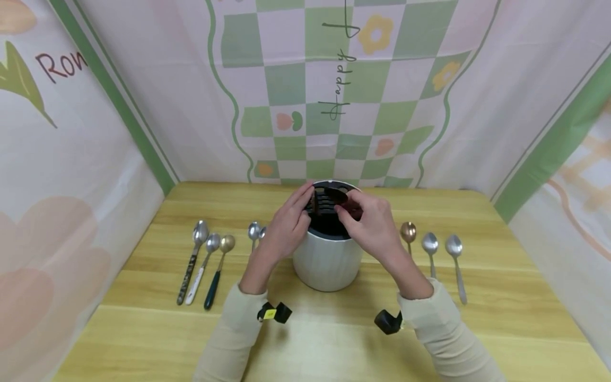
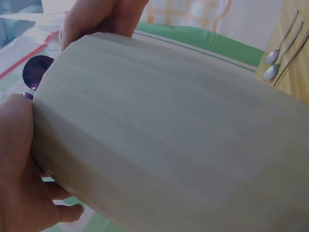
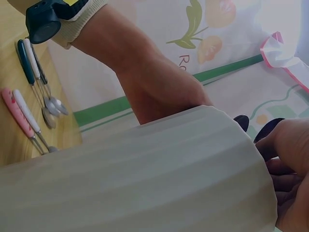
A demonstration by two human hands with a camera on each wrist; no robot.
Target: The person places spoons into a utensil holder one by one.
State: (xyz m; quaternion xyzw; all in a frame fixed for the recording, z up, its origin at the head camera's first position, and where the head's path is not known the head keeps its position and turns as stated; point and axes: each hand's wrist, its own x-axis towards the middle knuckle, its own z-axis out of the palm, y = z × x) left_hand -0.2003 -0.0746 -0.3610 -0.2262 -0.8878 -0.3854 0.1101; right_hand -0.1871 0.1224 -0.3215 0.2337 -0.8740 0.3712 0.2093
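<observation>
A pale ribbed cylindrical container [image 1: 327,265] stands on the table, with a black slotted insert [image 1: 326,204] in its top. My right hand [image 1: 374,220] pinches a dark spoon [image 1: 336,195] over the opening; the spoon's rounded bowl also shows in the left wrist view [image 2: 37,72]. My left hand [image 1: 286,223] rests at the left rim with its fingers mostly straight, beside a second dark, narrow piece [image 1: 315,201]. In the right wrist view a small dark oval [image 3: 242,122] shows between the hands. The container hides the lower ends of the dark pieces.
To the left on the wooden table [image 1: 143,339] lie spoons with black, white and green [image 1: 212,289] handles. Two more spoons [image 1: 254,230] lie partly behind my left arm. A copper-coloured spoon [image 1: 408,232] and two silver spoons [image 1: 454,245] are at the right.
</observation>
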